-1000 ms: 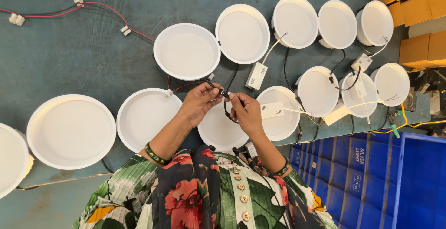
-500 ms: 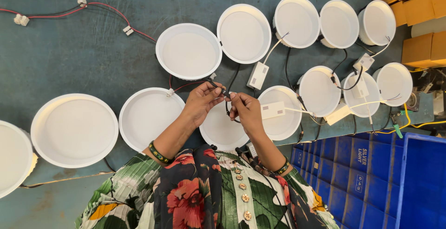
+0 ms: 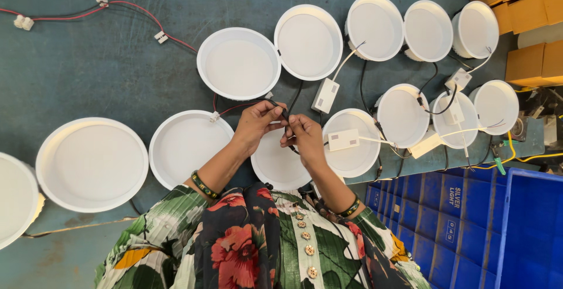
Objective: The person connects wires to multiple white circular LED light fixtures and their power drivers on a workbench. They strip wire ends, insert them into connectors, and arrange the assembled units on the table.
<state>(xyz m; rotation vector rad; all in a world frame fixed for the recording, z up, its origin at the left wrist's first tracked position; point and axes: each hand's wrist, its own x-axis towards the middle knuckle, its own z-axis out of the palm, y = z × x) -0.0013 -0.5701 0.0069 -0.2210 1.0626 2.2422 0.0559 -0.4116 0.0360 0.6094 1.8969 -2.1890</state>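
Black and thin, the cable (image 3: 285, 115) runs between the two hands, just above the round white lamp (image 3: 280, 161) that lies on the worktable nearest the person's body. The left hand (image 3: 255, 126) pinches one end of it between thumb and fingertips, fingers curled close; the right hand (image 3: 304, 138) is closed on the other part in the same narrow pinch, and the two hands almost touch. The cable's end is small and dark, and its plug shape cannot be made out.

Around the hands lie more white round lamps: a medium one (image 3: 186, 147) just left of the left wrist, a large one (image 3: 91, 163) further left, and another (image 3: 238, 63) beyond the fingers. To the right sits a lamp (image 3: 352, 142) with a small white driver box (image 3: 343, 139) resting on it, and a second driver box (image 3: 325, 95) lies beyond, its white lead running up to a lamp in the far row (image 3: 308, 42). A red wire with white connectors (image 3: 132, 12) trails across the blue-grey tabletop (image 3: 88, 72) at the far left. Black leads tangle among the lamps on the right. Blue plastic crates (image 3: 487, 230) stand at the near right, cardboard boxes (image 3: 531, 7) at the far right corner. Both wrists wear dark green bangles.
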